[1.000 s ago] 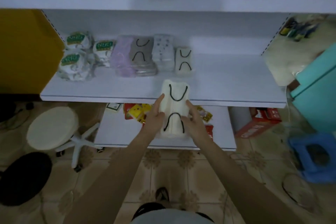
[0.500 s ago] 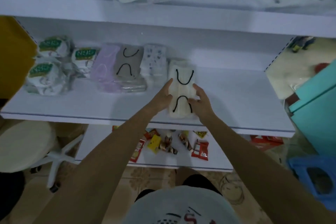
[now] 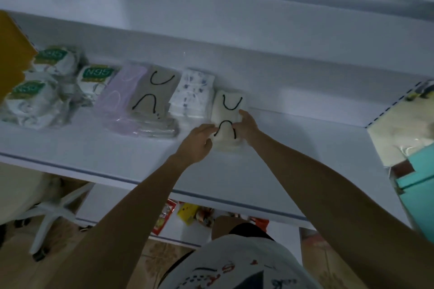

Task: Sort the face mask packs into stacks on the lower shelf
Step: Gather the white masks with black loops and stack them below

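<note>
Lying front-to-back on the shelf, touching the patterned stack on its right, the cream pack has its near end gripped by curled fingers of left hand and right hand, equally near.

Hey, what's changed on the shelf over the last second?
The cream mask pack, held before the edge of the lower shelf a second ago, went away from the person onto it, at the right end of the row beside the white patterned stack. The left hand and right hand still hold its sides. The other stacks have not moved.
</note>
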`<action>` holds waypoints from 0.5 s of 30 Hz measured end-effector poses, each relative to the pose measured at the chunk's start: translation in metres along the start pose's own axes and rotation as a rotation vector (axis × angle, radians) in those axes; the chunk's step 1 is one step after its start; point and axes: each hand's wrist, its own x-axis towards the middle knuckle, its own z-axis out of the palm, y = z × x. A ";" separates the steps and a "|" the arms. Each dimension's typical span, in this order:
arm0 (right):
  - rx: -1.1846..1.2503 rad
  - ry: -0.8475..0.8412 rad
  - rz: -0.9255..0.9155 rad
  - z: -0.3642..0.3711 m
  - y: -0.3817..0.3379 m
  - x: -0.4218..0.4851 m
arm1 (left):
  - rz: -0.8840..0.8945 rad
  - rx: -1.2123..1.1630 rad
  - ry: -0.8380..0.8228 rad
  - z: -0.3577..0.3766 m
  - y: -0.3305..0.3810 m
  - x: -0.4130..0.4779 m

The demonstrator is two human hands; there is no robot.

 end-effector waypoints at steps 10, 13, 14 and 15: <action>-0.317 0.099 -0.084 -0.008 0.001 -0.016 | -0.100 0.154 -0.076 -0.003 0.014 -0.005; -0.337 0.093 -0.139 -0.012 -0.003 -0.050 | -0.099 0.108 -0.057 -0.022 0.026 -0.023; -0.347 0.104 -0.159 -0.012 -0.005 -0.063 | -0.088 0.094 -0.057 -0.029 0.029 -0.030; -0.351 0.118 -0.181 -0.011 -0.005 -0.075 | -0.082 0.080 -0.057 -0.037 0.032 -0.037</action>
